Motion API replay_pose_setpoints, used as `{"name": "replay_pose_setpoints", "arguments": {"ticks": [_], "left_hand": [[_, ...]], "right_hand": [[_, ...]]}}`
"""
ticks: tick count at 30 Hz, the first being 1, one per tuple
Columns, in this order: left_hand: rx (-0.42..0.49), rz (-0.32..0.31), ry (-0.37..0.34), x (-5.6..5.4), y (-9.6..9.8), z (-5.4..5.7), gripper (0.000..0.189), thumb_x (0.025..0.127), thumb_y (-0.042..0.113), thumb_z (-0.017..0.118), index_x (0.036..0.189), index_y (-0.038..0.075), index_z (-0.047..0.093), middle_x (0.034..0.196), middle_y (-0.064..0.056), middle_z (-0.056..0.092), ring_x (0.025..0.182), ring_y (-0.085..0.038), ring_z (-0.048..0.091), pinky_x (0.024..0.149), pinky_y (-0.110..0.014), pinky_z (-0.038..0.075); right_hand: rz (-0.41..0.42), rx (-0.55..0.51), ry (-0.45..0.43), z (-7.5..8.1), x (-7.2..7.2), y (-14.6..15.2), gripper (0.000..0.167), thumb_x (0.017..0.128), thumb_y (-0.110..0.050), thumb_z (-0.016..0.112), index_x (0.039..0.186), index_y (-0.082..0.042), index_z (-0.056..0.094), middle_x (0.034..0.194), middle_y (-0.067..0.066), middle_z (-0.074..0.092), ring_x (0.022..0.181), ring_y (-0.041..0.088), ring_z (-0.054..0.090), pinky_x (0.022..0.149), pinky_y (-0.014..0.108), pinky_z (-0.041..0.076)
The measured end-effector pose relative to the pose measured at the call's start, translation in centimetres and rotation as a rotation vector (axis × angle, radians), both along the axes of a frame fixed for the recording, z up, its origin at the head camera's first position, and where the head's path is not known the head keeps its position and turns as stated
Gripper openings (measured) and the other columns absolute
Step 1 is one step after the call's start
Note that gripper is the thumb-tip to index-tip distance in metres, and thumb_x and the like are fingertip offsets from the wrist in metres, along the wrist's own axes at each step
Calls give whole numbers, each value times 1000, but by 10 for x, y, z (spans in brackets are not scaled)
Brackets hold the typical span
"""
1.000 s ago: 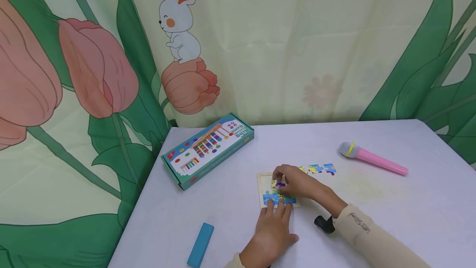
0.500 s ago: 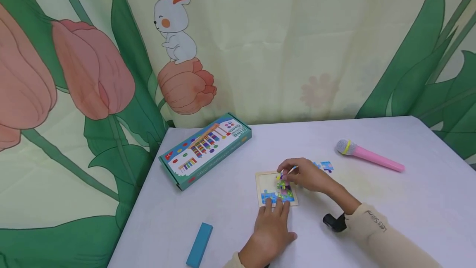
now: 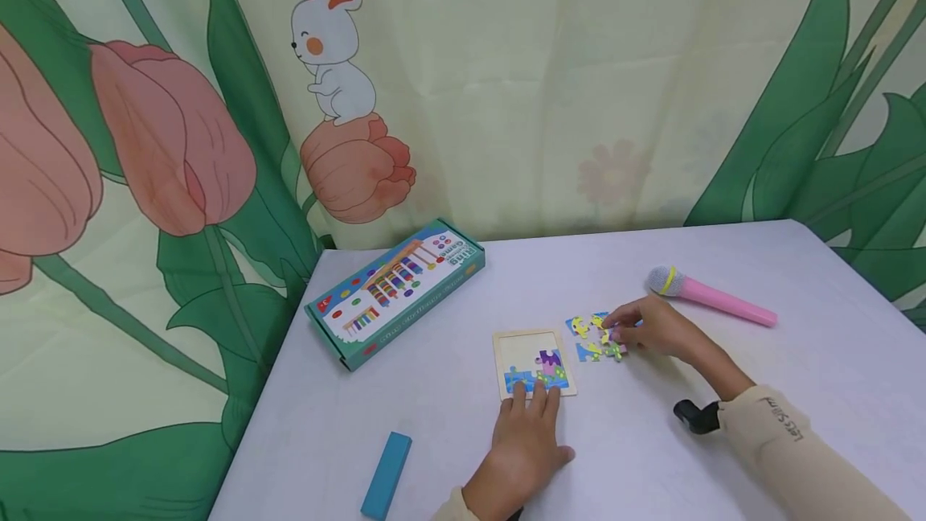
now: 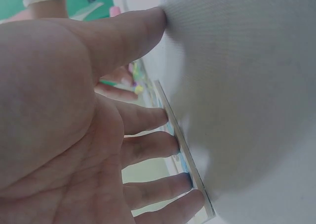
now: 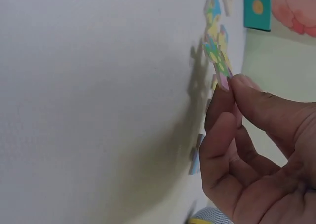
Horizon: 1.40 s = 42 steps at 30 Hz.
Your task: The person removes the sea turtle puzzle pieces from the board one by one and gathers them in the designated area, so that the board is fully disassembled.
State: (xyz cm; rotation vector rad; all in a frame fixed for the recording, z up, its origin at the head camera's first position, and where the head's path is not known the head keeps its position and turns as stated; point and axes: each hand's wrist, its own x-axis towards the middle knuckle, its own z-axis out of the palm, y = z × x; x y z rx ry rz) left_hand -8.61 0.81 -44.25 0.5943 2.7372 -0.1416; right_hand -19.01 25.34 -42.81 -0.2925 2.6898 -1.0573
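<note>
A square wooden puzzle tray (image 3: 498, 360) lies on the table, with joined blue, green and purple jigsaw pieces (image 3: 515, 380) along its near side and right part. My left hand (image 3: 522, 445) rests with straight fingers on the tray's near edge. To the tray's right, my right hand (image 3: 665, 330) pinches a green, yellow and pink jigsaw piece (image 5: 217, 58) between thumb and forefinger. The held piece is over a group of loose blue and yellow jigsaw pieces (image 3: 578, 326), some of them hidden behind the hand.
A pink toy microphone (image 3: 727, 301) lies behind my right hand. At the back left is a green ring game box (image 3: 398, 292). A blue block (image 3: 387, 475) lies near the front left. A printed curtain (image 3: 506, 103) hangs behind the table.
My right hand has lifted a jigsaw piece out of the tray and carried it right to the loose pieces. My left hand has stayed at the tray's near edge.
</note>
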Motion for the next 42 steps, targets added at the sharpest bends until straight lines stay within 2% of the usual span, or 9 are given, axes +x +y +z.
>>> {"name": "replay_pose_setpoints", "arguments": {"ticks": [6, 10, 15, 18, 22, 29, 32, 37, 42], "left_hand": [[14, 20, -19, 0, 1, 0, 82, 90, 65, 67, 158, 28, 40, 161, 6, 38, 147, -24, 36, 114, -39, 39], [5, 20, -14, 0, 1, 1, 82, 90, 66, 66, 158, 29, 40, 161, 7, 37, 147, -24, 36, 114, -39, 39], [-6, 20, -15, 0, 2, 0, 82, 90, 67, 66, 158, 30, 39, 161, 8, 37, 147, -23, 35, 114, -38, 39], [-23, 14, -12, 0, 2, 0, 82, 90, 68, 64, 158, 30, 38, 162, 8, 36, 147, -23, 35, 114, -38, 39], [-24, 13, 4, 0, 1, 0, 82, 90, 68, 64, 158, 29, 38, 162, 7, 37, 147, -24, 35, 114, -38, 39], [-7, 1, 33, 0, 0, -1, 82, 91, 67, 64, 158, 26, 40, 160, 5, 39, 146, -25, 37, 113, -37, 40], [-12, -3, 30, 0, 0, -2, 83, 91, 68, 64, 158, 27, 39, 160, 5, 39, 146, -24, 37, 113, -37, 40], [-25, -6, 41, 1, 0, -1, 83, 89, 69, 64, 157, 27, 41, 159, 6, 40, 145, -23, 38, 112, -37, 41], [-33, -6, 45, 1, 0, 0, 82, 90, 69, 63, 157, 28, 40, 160, 6, 40, 145, -23, 38, 112, -36, 41]], "right_hand": [[2, 82, 32, -5, 0, -2, 15, 91, 1, 72, 105, 1, 77, 83, 4, 62, 77, 20, 49, 64, 31, 40], [-33, 101, 10, -7, -1, -6, 14, 90, 2, 72, 103, 0, 77, 83, 4, 61, 78, 21, 51, 66, 33, 43], [-50, 122, 23, -7, 0, -11, 11, 85, 7, 71, 91, -2, 73, 83, 4, 63, 80, 23, 54, 69, 35, 47], [-31, 165, 49, -5, 2, -21, 13, 85, 9, 70, 86, -4, 69, 82, 5, 60, 81, 23, 53, 69, 36, 47], [47, 196, 101, -4, 4, -43, 10, 89, 7, 70, 91, -3, 72, 85, 4, 58, 81, 21, 54, 69, 36, 50], [282, 74, 208, -16, 8, -73, 19, 89, -2, 77, 108, -4, 77, 99, 1, 63, 81, 13, 54, 71, 27, 51], [290, 54, 202, -18, 8, -81, 19, 87, -3, 80, 105, -6, 77, 101, 1, 63, 83, 14, 53, 72, 27, 49], [264, 41, 184, -18, 8, -86, 22, 84, 1, 81, 98, -11, 70, 92, -3, 62, 84, 15, 56, 74, 30, 52], [297, -42, 179, -14, 7, -81, 24, 87, 9, 72, 97, -13, 68, 88, -4, 66, 80, 13, 60, 73, 31, 53]]}}
